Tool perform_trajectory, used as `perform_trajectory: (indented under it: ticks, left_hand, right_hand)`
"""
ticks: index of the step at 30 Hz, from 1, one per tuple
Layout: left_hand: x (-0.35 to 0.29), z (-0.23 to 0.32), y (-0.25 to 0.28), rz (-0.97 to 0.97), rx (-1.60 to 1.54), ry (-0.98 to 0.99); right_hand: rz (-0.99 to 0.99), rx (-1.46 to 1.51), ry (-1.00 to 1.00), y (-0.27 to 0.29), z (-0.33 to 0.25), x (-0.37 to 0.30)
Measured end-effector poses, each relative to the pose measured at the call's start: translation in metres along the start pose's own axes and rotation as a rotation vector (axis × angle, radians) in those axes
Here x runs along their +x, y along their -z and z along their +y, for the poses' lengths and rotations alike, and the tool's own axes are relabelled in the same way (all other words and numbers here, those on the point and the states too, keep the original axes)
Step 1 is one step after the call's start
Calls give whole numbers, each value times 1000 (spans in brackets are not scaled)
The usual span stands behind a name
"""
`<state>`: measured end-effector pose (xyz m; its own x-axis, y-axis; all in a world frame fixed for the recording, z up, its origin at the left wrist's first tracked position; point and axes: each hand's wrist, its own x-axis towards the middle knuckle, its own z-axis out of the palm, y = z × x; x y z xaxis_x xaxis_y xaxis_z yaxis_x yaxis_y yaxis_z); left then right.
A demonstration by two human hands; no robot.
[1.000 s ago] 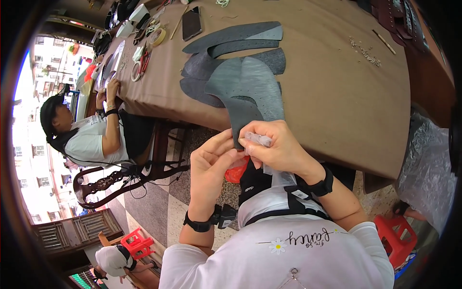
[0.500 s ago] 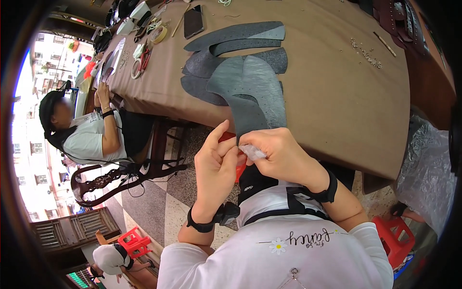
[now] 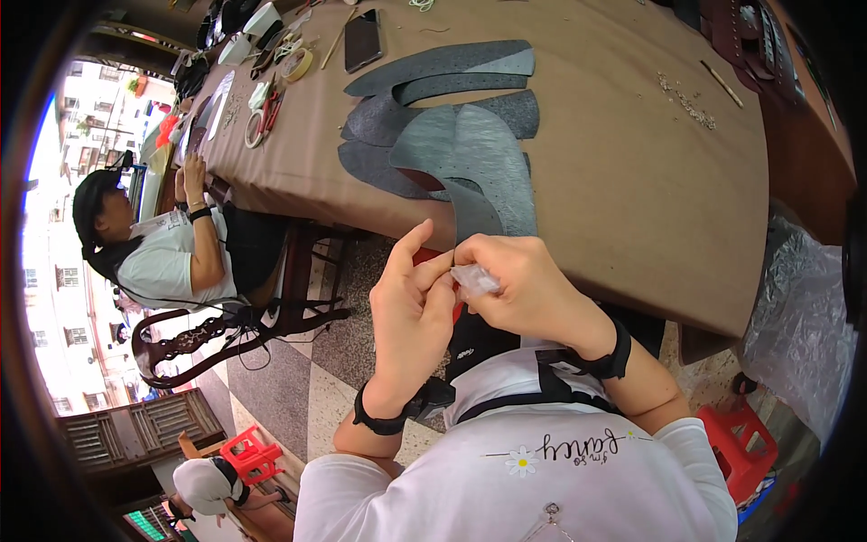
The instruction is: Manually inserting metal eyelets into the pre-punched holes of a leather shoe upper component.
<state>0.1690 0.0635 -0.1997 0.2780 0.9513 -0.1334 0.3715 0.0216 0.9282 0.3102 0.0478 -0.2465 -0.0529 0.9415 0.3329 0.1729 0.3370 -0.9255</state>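
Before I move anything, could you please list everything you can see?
Curved leather-like pieces: several, grey, table's middle
Cloth-covered table: one, brown, centre
Rectangular phone: one, black, behind grey pieces
Tape roll: one, yellowish, table's left
Small containers: two, white, upper left
Tiny scattered bits: many, pale, table's right
Punched pieces: count unclear, maroon, upper right
Plastic stools: two, red, lower left, lower right
Carved wooden chair: one, dark, left
Plastic sheet: one, clear, right
Co-workers: at least two, white-topped, left
Crumpled plastic film: one, translucent, centre
Left hand: one, bare, near a grey piece's end
Right hand: one, bare, holding film
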Motion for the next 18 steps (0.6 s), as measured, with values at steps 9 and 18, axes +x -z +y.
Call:
perform_trajectory:
  ticks: [9,18]
  left_hand:
    - [2,0,2,-18,-176,-5]
    - [5,-1,0,41,-254,-30]
  right_hand:
    - [-43,252,-137,8,5,1]
    - [-43,346,-171,7,6,-1]
